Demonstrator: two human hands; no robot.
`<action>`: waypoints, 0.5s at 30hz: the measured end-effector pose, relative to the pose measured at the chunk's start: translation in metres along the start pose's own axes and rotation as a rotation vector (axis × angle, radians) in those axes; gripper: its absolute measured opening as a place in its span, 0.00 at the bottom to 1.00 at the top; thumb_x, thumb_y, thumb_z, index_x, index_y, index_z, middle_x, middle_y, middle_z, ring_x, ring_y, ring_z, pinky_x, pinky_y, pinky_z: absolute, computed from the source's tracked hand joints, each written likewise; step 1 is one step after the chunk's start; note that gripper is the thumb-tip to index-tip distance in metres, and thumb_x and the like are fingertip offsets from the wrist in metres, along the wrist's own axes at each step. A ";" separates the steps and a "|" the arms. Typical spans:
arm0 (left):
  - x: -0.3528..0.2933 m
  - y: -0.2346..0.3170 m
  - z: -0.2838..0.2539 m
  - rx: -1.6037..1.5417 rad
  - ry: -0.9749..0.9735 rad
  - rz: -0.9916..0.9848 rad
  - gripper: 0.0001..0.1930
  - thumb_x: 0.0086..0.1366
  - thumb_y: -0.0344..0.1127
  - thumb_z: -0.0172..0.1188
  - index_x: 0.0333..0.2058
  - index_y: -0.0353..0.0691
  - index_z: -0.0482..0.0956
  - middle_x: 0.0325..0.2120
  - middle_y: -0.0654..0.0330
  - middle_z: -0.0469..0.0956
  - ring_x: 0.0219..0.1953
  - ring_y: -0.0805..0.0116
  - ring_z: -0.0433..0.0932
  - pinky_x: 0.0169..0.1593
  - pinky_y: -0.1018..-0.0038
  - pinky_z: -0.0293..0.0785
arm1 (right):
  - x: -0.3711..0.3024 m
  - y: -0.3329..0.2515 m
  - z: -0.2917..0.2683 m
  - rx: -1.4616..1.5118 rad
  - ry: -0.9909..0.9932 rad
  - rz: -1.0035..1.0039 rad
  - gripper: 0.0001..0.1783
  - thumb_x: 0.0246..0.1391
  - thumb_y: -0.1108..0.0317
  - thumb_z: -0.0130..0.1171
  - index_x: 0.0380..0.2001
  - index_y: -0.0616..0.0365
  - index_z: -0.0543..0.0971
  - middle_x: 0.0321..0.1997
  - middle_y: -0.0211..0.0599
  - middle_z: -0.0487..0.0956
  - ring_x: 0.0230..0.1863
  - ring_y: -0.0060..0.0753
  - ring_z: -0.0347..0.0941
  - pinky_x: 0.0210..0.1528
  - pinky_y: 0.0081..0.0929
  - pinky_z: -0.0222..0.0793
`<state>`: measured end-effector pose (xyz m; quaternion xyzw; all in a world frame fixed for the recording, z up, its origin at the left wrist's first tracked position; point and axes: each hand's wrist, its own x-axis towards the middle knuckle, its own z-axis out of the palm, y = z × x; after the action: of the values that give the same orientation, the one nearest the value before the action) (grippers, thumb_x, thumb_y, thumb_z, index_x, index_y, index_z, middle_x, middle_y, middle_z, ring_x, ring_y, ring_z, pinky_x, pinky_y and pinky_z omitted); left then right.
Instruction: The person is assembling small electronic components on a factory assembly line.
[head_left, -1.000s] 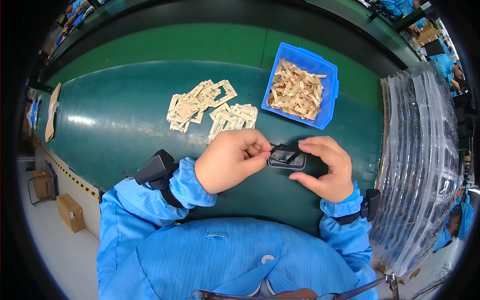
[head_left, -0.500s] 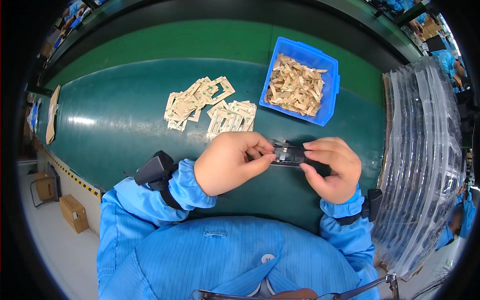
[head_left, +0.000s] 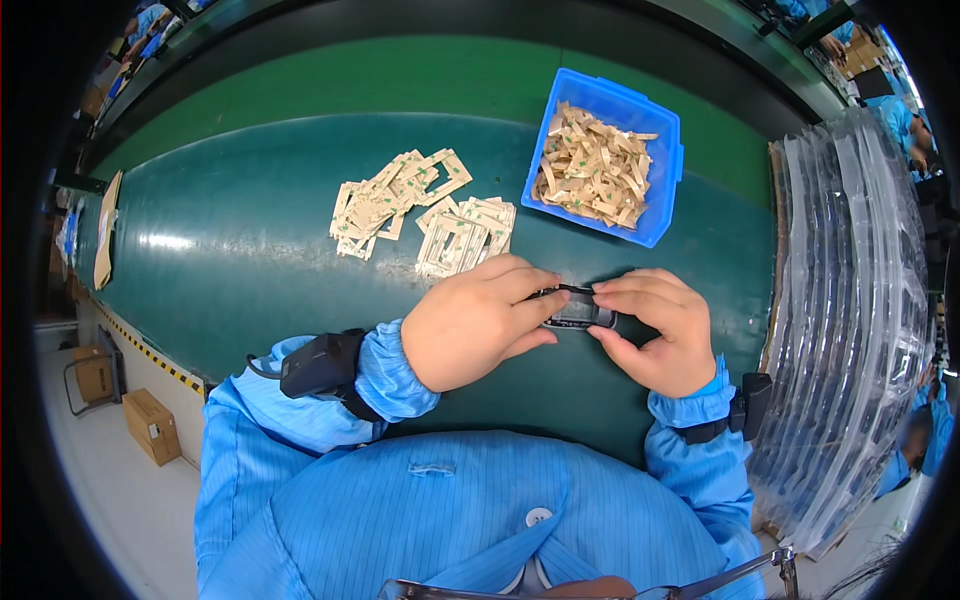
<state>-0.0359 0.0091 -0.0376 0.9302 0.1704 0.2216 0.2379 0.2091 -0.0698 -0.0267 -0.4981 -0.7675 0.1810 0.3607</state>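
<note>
Between my hands is a small black plastic casing [head_left: 578,312] with rounded corners and a greyish rectangular middle. My right hand [head_left: 662,332] grips its right end, thumb below and fingers above. At the opposite end, the fingers of my left hand [head_left: 478,322] are closed on the casing's upper left edge, and the left thumb lies lower down. My fingers cover parts of both ends. Just beyond my left hand lie a stack of cream paper frames [head_left: 465,238] with cut-out windows and a looser pile of similar frames [head_left: 390,200].
A blue plastic bin [head_left: 655,225] full of tan paper strips [head_left: 592,165] stands beyond my right hand on the green table [head_left: 230,220]. Clear plastic trays [head_left: 840,330] are stacked along the right side. A cardboard piece [head_left: 107,230] stands at the left end.
The casing has turned over or tilted, now showing a greyish window instead of the dark side with small gold contacts. My left hand has rolled over, its back now facing up.
</note>
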 end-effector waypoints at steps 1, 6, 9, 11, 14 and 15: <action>0.000 0.000 0.001 0.001 -0.002 0.001 0.23 0.54 0.38 0.72 0.49 0.38 0.82 0.49 0.56 0.80 0.49 0.56 0.78 0.51 0.66 0.78 | 0.000 0.000 0.000 0.001 0.002 0.000 0.18 0.38 0.75 0.75 0.38 0.60 0.85 0.40 0.41 0.85 0.40 0.44 0.81 0.43 0.35 0.78; 0.000 0.003 0.005 0.069 -0.004 -0.004 0.20 0.55 0.38 0.71 0.47 0.38 0.84 0.48 0.57 0.79 0.49 0.58 0.77 0.52 0.67 0.78 | 0.001 -0.001 -0.001 0.016 -0.022 0.040 0.18 0.38 0.75 0.75 0.38 0.60 0.84 0.41 0.41 0.85 0.41 0.46 0.82 0.46 0.36 0.78; 0.003 0.004 0.004 0.059 -0.019 -0.019 0.20 0.55 0.37 0.71 0.47 0.38 0.84 0.48 0.58 0.79 0.49 0.58 0.77 0.52 0.67 0.77 | -0.001 0.000 -0.003 0.027 -0.035 0.044 0.19 0.38 0.75 0.75 0.38 0.60 0.84 0.42 0.42 0.85 0.43 0.46 0.82 0.48 0.37 0.77; 0.004 0.002 0.002 0.047 -0.034 -0.011 0.20 0.55 0.37 0.71 0.47 0.37 0.84 0.48 0.58 0.79 0.49 0.58 0.76 0.52 0.67 0.77 | -0.003 0.001 -0.004 0.018 -0.045 0.036 0.19 0.38 0.74 0.76 0.38 0.60 0.84 0.43 0.41 0.85 0.43 0.46 0.82 0.49 0.38 0.77; 0.006 -0.002 0.001 0.037 -0.042 0.015 0.21 0.55 0.37 0.71 0.47 0.36 0.84 0.48 0.57 0.79 0.49 0.58 0.76 0.52 0.67 0.77 | -0.004 0.003 -0.005 0.024 -0.047 0.031 0.19 0.38 0.74 0.76 0.38 0.60 0.84 0.43 0.41 0.85 0.44 0.46 0.82 0.50 0.38 0.76; 0.005 -0.003 0.001 0.037 -0.036 0.032 0.21 0.56 0.37 0.71 0.47 0.36 0.84 0.48 0.57 0.79 0.49 0.58 0.77 0.52 0.67 0.78 | -0.004 0.004 -0.004 0.039 -0.043 0.036 0.19 0.39 0.73 0.76 0.39 0.60 0.84 0.44 0.41 0.85 0.45 0.46 0.82 0.50 0.38 0.76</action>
<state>-0.0320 0.0132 -0.0383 0.9409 0.1552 0.2055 0.2199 0.2155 -0.0724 -0.0281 -0.5006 -0.7623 0.2131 0.3506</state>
